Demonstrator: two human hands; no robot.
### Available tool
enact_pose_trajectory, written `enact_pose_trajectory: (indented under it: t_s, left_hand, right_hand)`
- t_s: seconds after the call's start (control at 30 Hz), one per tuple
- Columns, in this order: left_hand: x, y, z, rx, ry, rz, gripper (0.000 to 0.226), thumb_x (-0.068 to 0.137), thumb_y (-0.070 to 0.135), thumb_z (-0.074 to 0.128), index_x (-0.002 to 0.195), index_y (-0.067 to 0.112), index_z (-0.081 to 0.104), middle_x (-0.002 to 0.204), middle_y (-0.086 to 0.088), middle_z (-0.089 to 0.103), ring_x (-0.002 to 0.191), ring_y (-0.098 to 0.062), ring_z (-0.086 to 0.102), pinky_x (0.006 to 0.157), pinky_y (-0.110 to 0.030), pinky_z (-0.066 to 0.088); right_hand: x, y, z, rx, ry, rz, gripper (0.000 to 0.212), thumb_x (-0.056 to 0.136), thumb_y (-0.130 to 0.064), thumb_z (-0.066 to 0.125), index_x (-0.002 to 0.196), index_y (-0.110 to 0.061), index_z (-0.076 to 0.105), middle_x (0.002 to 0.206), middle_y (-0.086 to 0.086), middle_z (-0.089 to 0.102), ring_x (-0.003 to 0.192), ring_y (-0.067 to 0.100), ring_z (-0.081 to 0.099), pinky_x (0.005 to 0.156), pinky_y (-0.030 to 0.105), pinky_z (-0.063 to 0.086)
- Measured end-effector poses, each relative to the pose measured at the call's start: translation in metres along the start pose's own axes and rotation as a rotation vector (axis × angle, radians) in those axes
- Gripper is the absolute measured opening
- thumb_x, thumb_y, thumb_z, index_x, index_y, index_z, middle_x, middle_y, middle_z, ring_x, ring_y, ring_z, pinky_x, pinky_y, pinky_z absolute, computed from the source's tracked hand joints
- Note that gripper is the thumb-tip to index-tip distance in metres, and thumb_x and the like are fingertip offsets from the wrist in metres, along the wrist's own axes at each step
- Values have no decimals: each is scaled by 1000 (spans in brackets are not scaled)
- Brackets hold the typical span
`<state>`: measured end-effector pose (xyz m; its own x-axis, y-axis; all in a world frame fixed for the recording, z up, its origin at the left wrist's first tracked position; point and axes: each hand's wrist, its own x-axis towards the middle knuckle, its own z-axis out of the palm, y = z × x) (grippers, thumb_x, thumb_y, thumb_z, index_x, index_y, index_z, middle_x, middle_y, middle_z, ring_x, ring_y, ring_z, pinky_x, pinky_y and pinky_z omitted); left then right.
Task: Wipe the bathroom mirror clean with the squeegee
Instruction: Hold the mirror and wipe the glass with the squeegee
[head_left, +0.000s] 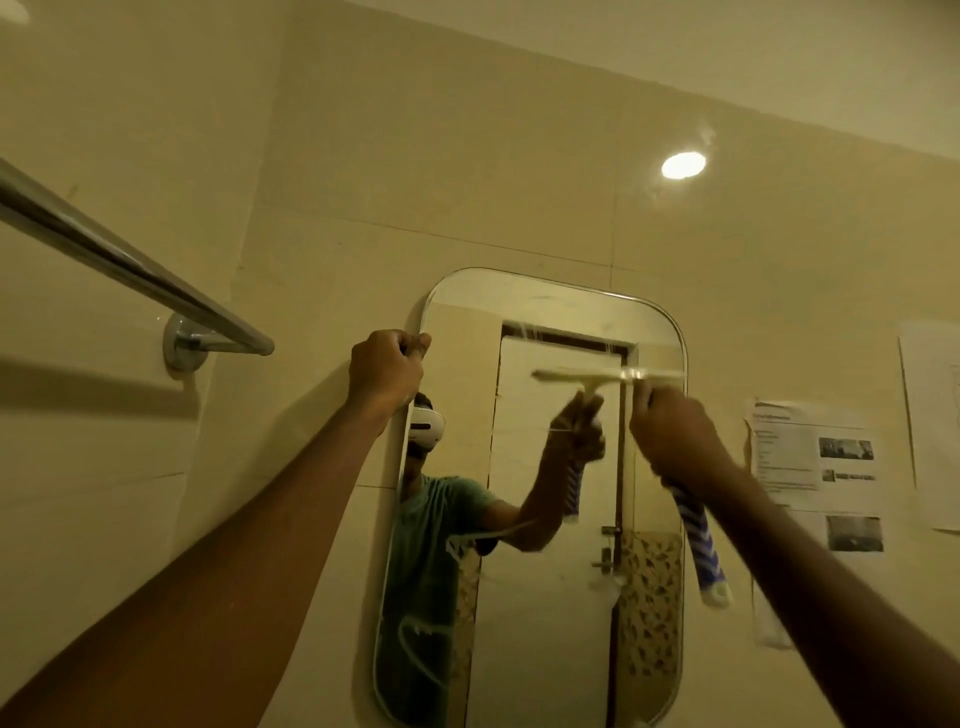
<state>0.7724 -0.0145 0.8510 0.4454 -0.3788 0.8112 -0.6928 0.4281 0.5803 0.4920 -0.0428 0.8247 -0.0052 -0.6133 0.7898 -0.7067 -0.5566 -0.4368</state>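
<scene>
Our left forearm fills the near foreground, and our left hand (385, 370), fisted, braces on the mirror (550, 597) at its upper left edge. Our right hand (675, 436) keeps a closed grip around the squeegee (696, 525) handle, whose blue-and-white end hangs below. Its blade lies level across the upper right glass, above our grip, so we judge the pull runs straight down over the streaks.
</scene>
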Motion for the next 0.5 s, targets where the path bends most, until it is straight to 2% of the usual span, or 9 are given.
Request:
enact_pose_trajectory:
  t_s: [0.07, 0.17, 0.27, 0.4, 0.5]
  left_hand:
    - [-1, 1, 0, -7, 1, -6, 35, 96, 36, 52, 95, 5, 67, 89, -13, 70, 83, -28, 64, 75, -36, 54]
    - [-3, 2, 0, -23, 8, -20, 35, 95, 37, 54, 98, 5, 68, 87, -10, 68, 76, -21, 60, 65, -28, 45]
    - [-5, 3, -1, -44, 19, -33, 34, 94, 37, 55, 100, 5, 69, 86, -7, 67, 75, -18, 57, 62, -25, 41]
    - [-3, 0, 0, -60, 8, -30, 35, 94, 38, 55, 96, 6, 69, 87, -10, 71, 79, -25, 65, 67, -29, 45]
    - [-1, -5, 2, -65, 5, -22, 36, 94, 39, 55, 93, 7, 69, 82, -11, 72, 78, -28, 68, 73, -35, 55]
  right_hand:
    - [-32, 16, 10, -18, -61, 31, 44, 104, -34, 31, 76, -12, 57, 61, 4, 57, 48, 14, 52, 49, 28, 46]
    - [-30, 11, -3, -3, -93, 54, 45, 104, -36, 31, 78, -10, 58, 59, 4, 55, 45, 13, 50, 45, 26, 46]
    - [20, -18, -33, 23, 44, 10, 45, 104, -35, 33, 73, -11, 54, 59, 5, 54, 44, 15, 51, 41, 27, 47]
    - [55, -29, -38, 24, 85, -14, 42, 104, -32, 32, 76, -10, 54, 65, 8, 58, 49, 19, 55, 50, 35, 55]
    - [18, 0, -10, 79, 70, 2, 43, 105, -34, 29, 75, -13, 54, 58, 2, 51, 44, 11, 46, 42, 23, 41]
